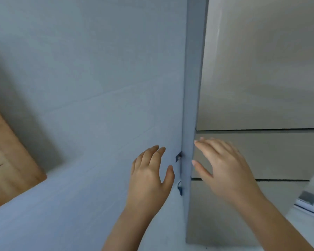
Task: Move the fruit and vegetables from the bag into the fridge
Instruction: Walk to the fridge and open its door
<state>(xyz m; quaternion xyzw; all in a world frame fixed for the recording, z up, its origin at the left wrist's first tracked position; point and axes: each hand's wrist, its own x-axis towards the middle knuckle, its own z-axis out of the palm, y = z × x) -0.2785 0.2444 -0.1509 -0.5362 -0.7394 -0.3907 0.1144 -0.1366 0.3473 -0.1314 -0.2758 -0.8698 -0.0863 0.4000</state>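
A tall appliance with pale grey door fronts (261,78), apparently the fridge, fills the right half of the view. Its doors are closed, with dark horizontal seams between them. Its blue-grey side edge (191,87) runs down the middle. My right hand (223,165) is open, fingers spread, in front of the middle door panel with its fingertips at the left edge. My left hand (150,173) is open too, held just left of the side edge, before the pale wall. Neither hand holds anything. No bag, fruit or vegetables are in view.
A pale blue-grey tiled wall and floor (71,87) lie to the left. A wooden board or furniture corner (9,169) juts in at the far left. A small dark bracket (178,157) sits low on the side edge. A white-and-dark object (310,200) shows at lower right.
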